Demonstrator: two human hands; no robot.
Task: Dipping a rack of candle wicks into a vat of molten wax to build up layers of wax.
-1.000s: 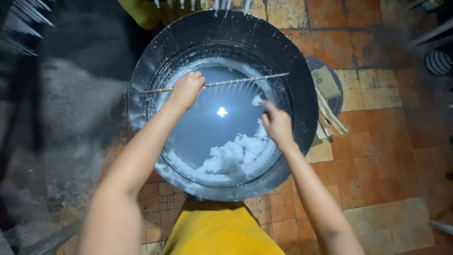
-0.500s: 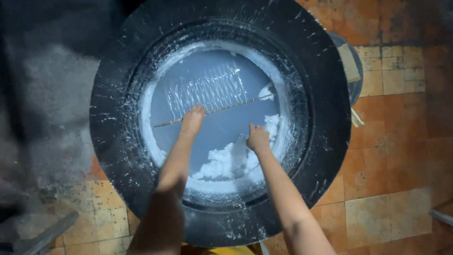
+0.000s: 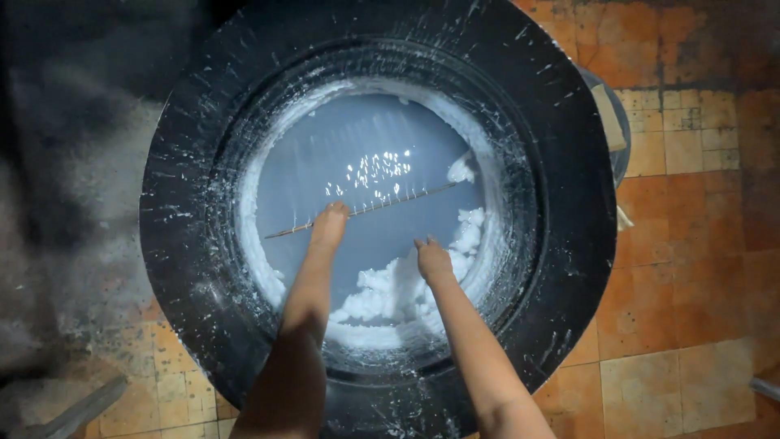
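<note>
Where the dark, dusty ground gives way at the left, one big black drum [image 3: 187,244] fills most of the head view, its wide rim flecked all over with white splashes and its inside ringed with a crust of white. Down in the drum lies a flat pale-blue surface [image 3: 325,162], with a cluster of small bright glints on it near the middle. Two bare arms reach in from the bottom edge. The left hand [image 3: 329,223] is closed on one long thin rod [image 3: 390,202], gripping it a little left of its middle; the rod lies slantwise across the pale surface, its left end lower and its right end rising toward the drum's white-crusted wall. Just right of that, the right hand [image 3: 432,258] hangs palm down with its fingers drawn loosely together, holding nothing, just above one heap of white foamy lumps [image 3: 390,293] that banks against the near wall and trails up the right side. A single smaller white clump [image 3: 461,169] sits by the rod's right end. Beyond the drum's right rim lies an orange tiled floor [image 3: 699,244], worn and stained.
</note>
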